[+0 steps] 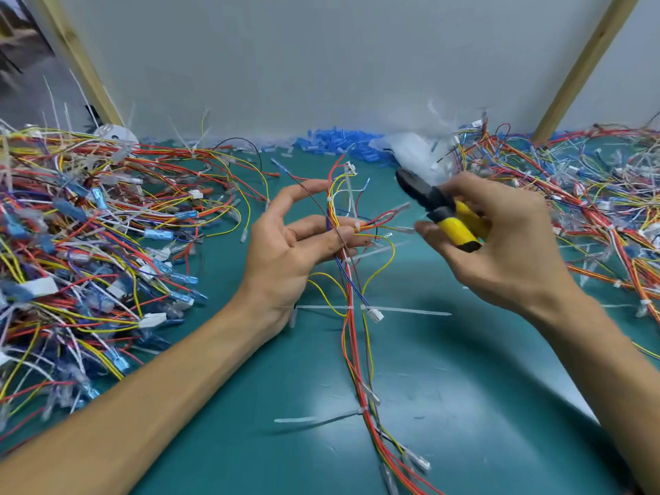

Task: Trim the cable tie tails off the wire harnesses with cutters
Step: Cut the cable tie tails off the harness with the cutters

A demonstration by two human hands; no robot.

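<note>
A person's left hand (303, 241), fingers half curled, loosely holds a wire harness (353, 351) that trails down the green table (482, 369). The right hand (500, 241) grips yellow-handled cutters (450, 219) just beside it. Long white cable tie tails (410, 311) jut uncut from this harness, and tangled piles (89, 226) flank it, so most trimming seems left.

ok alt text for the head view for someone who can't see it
The left hand holds a harness over a green mat while the right hand grips yellow cutters beside it. Uncut tie tails stick out; wire piles lie on both sides.
</note>
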